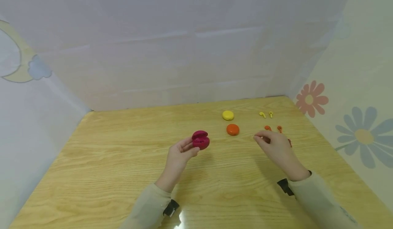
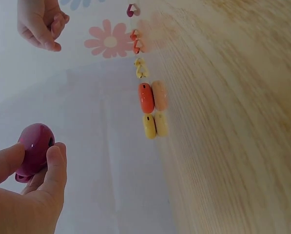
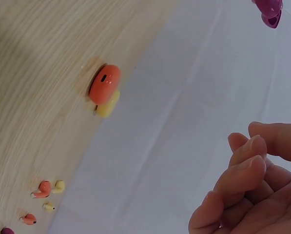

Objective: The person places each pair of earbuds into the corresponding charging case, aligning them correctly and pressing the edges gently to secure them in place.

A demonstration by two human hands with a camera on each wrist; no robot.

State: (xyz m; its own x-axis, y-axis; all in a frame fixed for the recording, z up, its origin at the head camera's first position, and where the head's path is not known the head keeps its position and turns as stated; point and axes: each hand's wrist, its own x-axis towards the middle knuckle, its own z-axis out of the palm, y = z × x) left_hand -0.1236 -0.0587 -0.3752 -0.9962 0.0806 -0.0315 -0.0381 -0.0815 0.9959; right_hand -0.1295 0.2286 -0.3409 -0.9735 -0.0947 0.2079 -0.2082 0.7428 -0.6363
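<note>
My left hand (image 1: 178,156) holds a magenta earbud case (image 1: 201,143) above the table, its lid raised. In the left wrist view, thumb and fingers grip the rounded case (image 2: 36,146) from both sides. To the right, my right hand (image 1: 277,150) hovers over the table with its fingers loosely bent. Nothing shows between the fingers of that hand (image 3: 245,183) in the right wrist view. Partly hidden behind it in the head view lies a magenta earbud (image 1: 290,142). Just beyond the hand are two orange earbuds (image 1: 279,129).
A closed orange case (image 1: 232,129) sits on the wooden table (image 1: 116,154), with a closed yellow case (image 1: 228,115) behind it. Two yellow earbuds (image 1: 262,114) lie at the back right. Pale cloth walls, some with printed flowers (image 1: 364,137), border the table.
</note>
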